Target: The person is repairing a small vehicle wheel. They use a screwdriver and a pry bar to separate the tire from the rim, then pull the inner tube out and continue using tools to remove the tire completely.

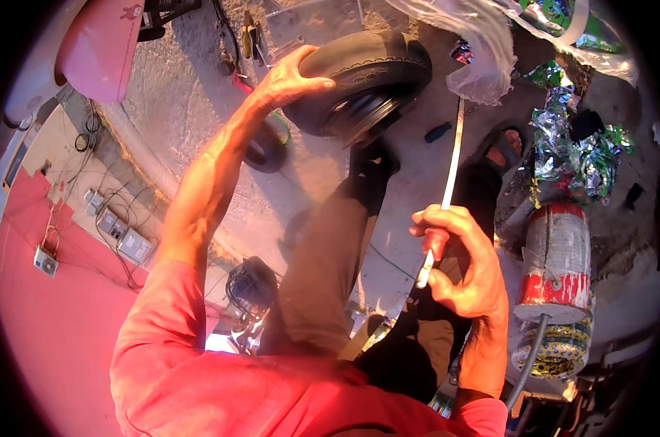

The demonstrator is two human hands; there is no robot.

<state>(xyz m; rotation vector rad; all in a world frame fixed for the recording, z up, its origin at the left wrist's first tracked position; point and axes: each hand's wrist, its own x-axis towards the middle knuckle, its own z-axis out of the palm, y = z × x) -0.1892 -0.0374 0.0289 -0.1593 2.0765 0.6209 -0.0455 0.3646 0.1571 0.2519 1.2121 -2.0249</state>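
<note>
My left hand (293, 80) grips the upper left side of a black tyre (373, 62), thumb pressed on the tread. The tyre is tilted, and a dark wheel rim (366, 116) shows at its lower side. Farther right and nearer me, my right hand (468, 262) is closed around a long thin metal bar (457, 149) with a red grip (435, 242). The bar points away from me, its far end next to clear plastic wrapping (483, 65); its short pale end sticks out below the fingers. The bar and the tyre are apart.
Another small tyre (266, 149) lies on the floor, left of my legs. A dark-handled screwdriver (438, 132) and pliers (252, 40) lie on the concrete. At right are shiny foil wrappings (570, 138) and a grey-red cylinder (556, 255) with a hose. A pink panel (104, 51) stands far left.
</note>
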